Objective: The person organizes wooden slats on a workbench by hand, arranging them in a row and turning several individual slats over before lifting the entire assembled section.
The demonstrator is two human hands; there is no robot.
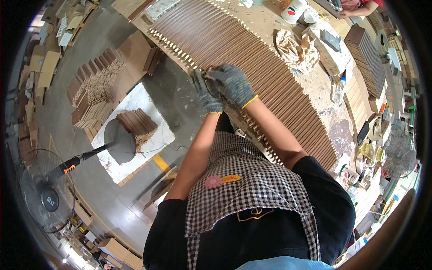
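My left hand (207, 93), in a grey knit glove with a yellow cuff, is at the near-left edge of a long row of brown wooden slats (243, 54). Its fingers point away from me, pressed together, with the thumb side turned toward the other hand. My right hand (231, 84), gloved alike, lies over the slat ends with its fingers curled in beside the left. Between the two gloves is a small dark brown piece, mostly covered, whose kind I cannot make out. The slats lie side by side on a workbench (265, 33), pale ends along both edges.
Left of the bench, stacked slats (96, 83) and a white board (153, 105) bearing more slats sit low by a standing fan (48, 198). Rightward are crumpled cloth (294, 50), a white bucket (294, 11), a plastic bottle (338, 91) and another slat stack (366, 58). Another person's hand (345, 14) shows far right.
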